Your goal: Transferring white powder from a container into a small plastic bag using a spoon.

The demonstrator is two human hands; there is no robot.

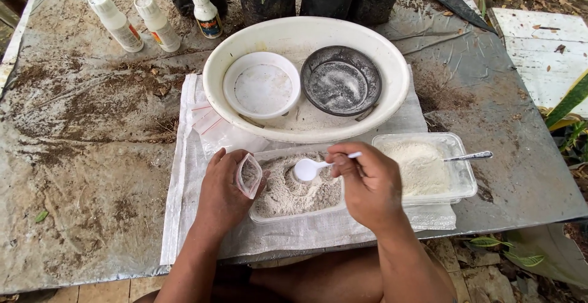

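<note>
Small white plastic spoon (309, 168) poised over grey powder, clear pouch beside it.

The spoon's handle runs rightward into the right hand (366, 183), pinched there; its bowl lies just right of the small clear zip pouch (249, 175), gripped upright by the left hand (222, 193), over the clear rectangular plastic tray (288, 194) on the bench (92, 156).

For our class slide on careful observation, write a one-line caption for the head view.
Left hand holds a small clear bag open while right hand lifts a white spoon over grey powder.
</note>
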